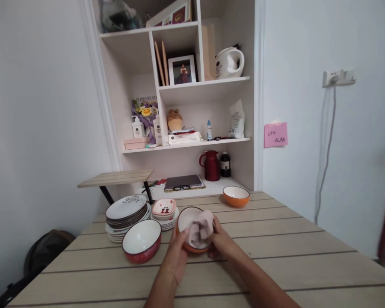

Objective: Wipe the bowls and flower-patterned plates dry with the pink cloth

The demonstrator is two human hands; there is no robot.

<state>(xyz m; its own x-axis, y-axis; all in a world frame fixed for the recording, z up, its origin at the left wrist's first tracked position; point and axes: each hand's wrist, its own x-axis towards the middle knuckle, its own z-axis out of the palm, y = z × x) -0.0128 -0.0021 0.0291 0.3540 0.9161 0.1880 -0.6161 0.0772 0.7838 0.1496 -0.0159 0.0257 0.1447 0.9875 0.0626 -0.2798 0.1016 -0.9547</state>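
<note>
An orange bowl (pixel 183 219) with a white inside and dark rim is tilted toward me between my hands, just above or on the table. My left hand (pixel 179 250) grips its left side, thumb over the rim. Closed around a crumpled pale pink cloth (pixel 201 226), my right hand (pixel 220 239) presses it against the bowl's inside and right rim. Some of the right fingers are hidden behind the cloth and bowl. Left of my hands stands a red bowl (pixel 143 239) with a white inside.
Stacked plates (pixel 126 208) and small square dishes (pixel 163 208) on saucers stand at the left. Another orange bowl (pixel 236 196) is at the back right. Behind the wooden table (pixel 276 256), a shelf unit (pixel 208 87) holds a red jug (pixel 211 166) and a laptop (pixel 183 182) with glasses.
</note>
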